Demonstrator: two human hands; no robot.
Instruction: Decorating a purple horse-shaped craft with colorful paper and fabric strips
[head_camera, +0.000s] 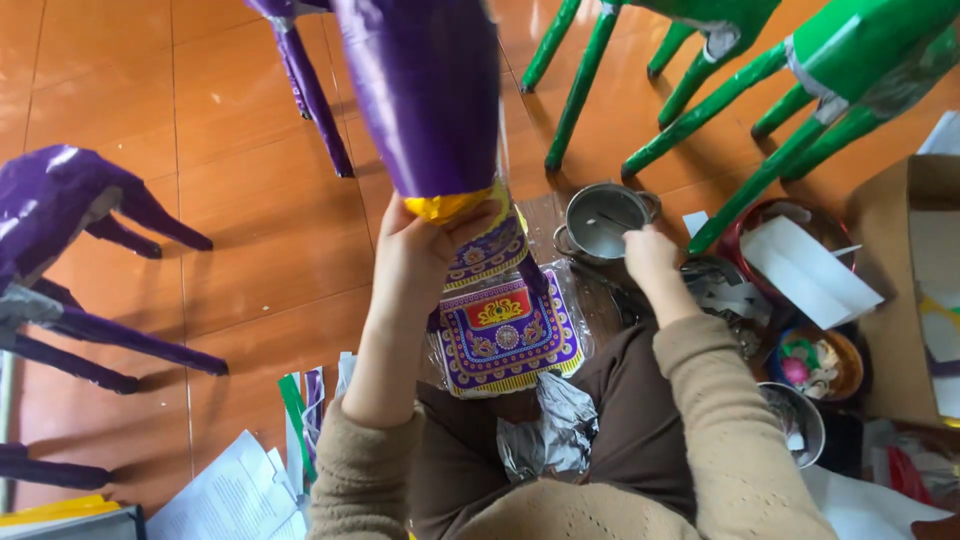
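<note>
left hand (420, 245) grip clenched on purple paper figure (425, 90); right hand (650, 255) grip unclear at metal pot (600, 220); green figures (800, 80) beyond

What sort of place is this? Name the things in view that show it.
Probably a home craft workshop on a tiled floor: purple paper-covered animal figures, green paper-covered figures, and a small metal pot that the right hand reaches.

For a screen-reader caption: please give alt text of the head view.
A seated person's left hand grips the yellow-trimmed end of a purple paper figure over a patterned purple sheet, while the right hand reaches to a small metal pot. Purple and green paper figures stand on the orange tiled floor.
</note>
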